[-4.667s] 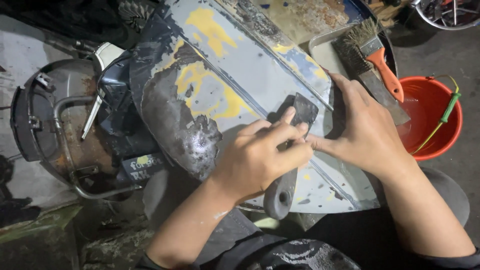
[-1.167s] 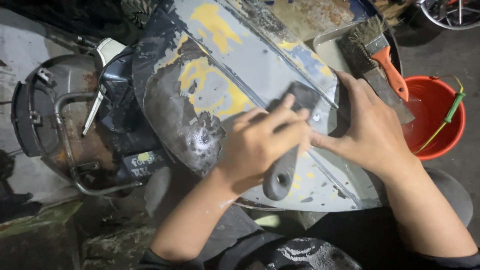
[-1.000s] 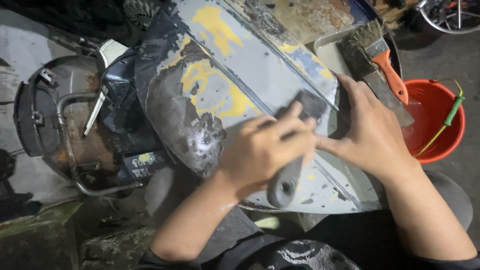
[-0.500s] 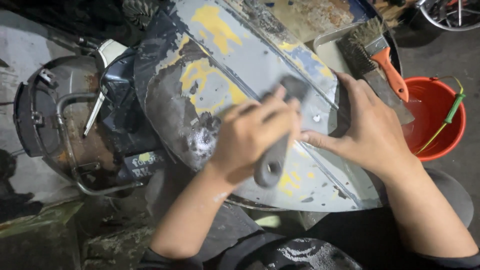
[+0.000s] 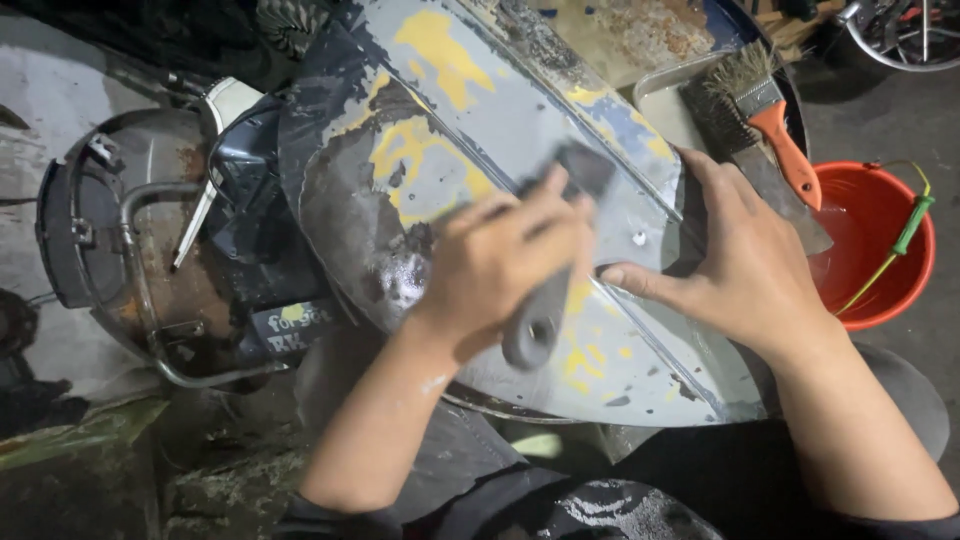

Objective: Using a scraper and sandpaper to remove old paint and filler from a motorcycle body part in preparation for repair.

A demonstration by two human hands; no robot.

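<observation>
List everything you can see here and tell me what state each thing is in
left hand: closed around the scraper handle, blurred.
scraper: gripped, blade end against the panel.
right hand: open, flat on the panel.
metal panel: paint partly stripped, yellow and grey patches, bare metal showing.
paintbrush: lying unused on the tray.
tray: holds the paintbrush.
red bucket: upright, liquid inside.

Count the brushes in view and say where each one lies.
1 for sure: a paintbrush with an orange handle lies in the tray at upper right, beside the red bucket. A darker tool beside it may be a second; too unclear.
</observation>
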